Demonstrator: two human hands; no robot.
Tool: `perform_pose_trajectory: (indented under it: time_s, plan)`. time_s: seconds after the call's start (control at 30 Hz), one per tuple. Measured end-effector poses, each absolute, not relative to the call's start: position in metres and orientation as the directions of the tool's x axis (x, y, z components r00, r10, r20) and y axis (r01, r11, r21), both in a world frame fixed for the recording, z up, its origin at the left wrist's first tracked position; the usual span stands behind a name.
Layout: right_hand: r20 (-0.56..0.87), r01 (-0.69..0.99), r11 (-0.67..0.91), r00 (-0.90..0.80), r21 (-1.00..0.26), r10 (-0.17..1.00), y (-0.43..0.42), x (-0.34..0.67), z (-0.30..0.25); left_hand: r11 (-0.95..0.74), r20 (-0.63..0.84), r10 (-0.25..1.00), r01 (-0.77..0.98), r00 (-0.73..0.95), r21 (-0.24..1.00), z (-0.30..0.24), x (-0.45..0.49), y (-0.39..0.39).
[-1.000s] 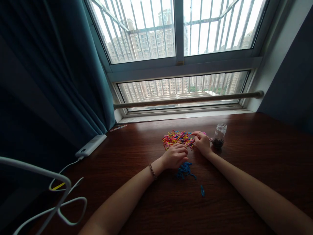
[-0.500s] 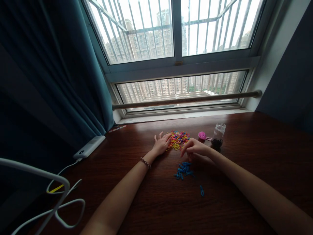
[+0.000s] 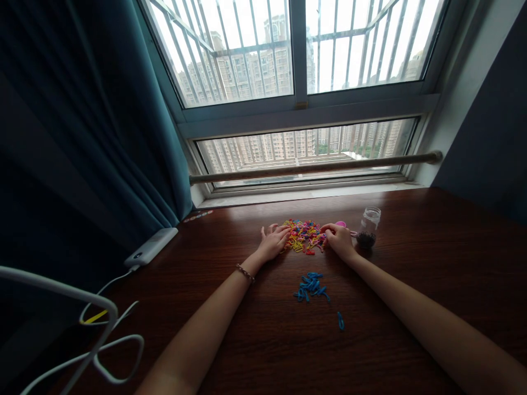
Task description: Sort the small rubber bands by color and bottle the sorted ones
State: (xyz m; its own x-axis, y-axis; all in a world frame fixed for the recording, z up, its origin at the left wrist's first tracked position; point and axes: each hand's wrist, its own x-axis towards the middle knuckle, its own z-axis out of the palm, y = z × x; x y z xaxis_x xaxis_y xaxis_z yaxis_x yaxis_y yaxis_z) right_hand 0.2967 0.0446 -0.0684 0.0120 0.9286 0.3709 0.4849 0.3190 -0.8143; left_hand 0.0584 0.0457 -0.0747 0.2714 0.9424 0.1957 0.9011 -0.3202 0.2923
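Colourful pile [image 3: 303, 236]: left hand [image 3: 272, 244] spread at edge, grip loose; right hand [image 3: 340, 241] curled, grip unclear.

Both forearms [image 3: 197, 329] well forward, left grip [image 3: 272, 244] palm-down, fingers [image 3: 282, 232] loosely apart, right grip [image 3: 340, 241] inward-curled.

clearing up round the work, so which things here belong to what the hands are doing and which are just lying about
Likely in the job:
mixed pile, left hand and right hand at its sides
blue pile
lone blue piece

Probably just lying about:
pink scoop
jar
white device
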Motion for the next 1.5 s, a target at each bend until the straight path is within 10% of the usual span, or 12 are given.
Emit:
perform_pose_trajectory:
  time_s: [1.1,1.5]
  plan:
    - [0.444,0.627,0.327,0.035,-0.707,0.895,0.050,0.298,-0.075,-0.275,0.339,0.926,0.911,0.164,0.308,-0.079,0.058,0.049]
    - [0.463,0.661,0.465,-0.196,-0.589,0.865,0.056,0.295,-0.080,-0.339,0.575,0.815,0.752,-0.064,0.565,-0.073,0.048,0.045]
